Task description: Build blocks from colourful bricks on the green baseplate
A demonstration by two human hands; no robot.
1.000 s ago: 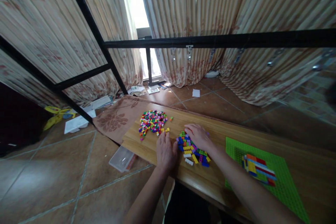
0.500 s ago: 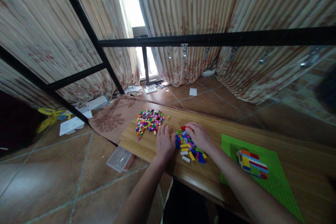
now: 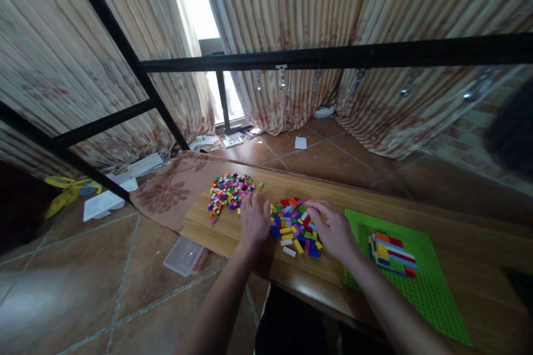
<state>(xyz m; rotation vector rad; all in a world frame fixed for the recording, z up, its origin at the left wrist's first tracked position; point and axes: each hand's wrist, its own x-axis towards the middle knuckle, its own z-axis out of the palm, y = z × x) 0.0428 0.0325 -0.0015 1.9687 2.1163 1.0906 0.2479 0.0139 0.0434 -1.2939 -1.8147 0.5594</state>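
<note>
My left hand [image 3: 255, 219] rests between two heaps on the wooden table, its fingers stretched out and empty. It lies at the left edge of a pile of larger building bricks [image 3: 291, 227] in many colours. Just beyond its fingertips is a heap of tiny coloured bricks [image 3: 230, 191]. At the right edge of the larger pile is my right hand [image 3: 332, 227], fingers bent and thumb apart from them. A pinkish brick shows by its fingertips, but I see no firm grip. Further right, a striped brick build [image 3: 393, 255] sits on a green baseplate [image 3: 441, 302].
The wooden table [image 3: 333, 188] runs across in front of me. On the tiled floor at left stands a clear plastic box [image 3: 183, 255]. A black metal rail [image 3: 325, 55] crosses before the curtains. Papers [image 3: 145, 165] lie on the floor at left.
My right hand has shifted from over the brick pile to its right edge, baring more bricks. The left hand stays beside the pile. The camera view has turned slightly.
</note>
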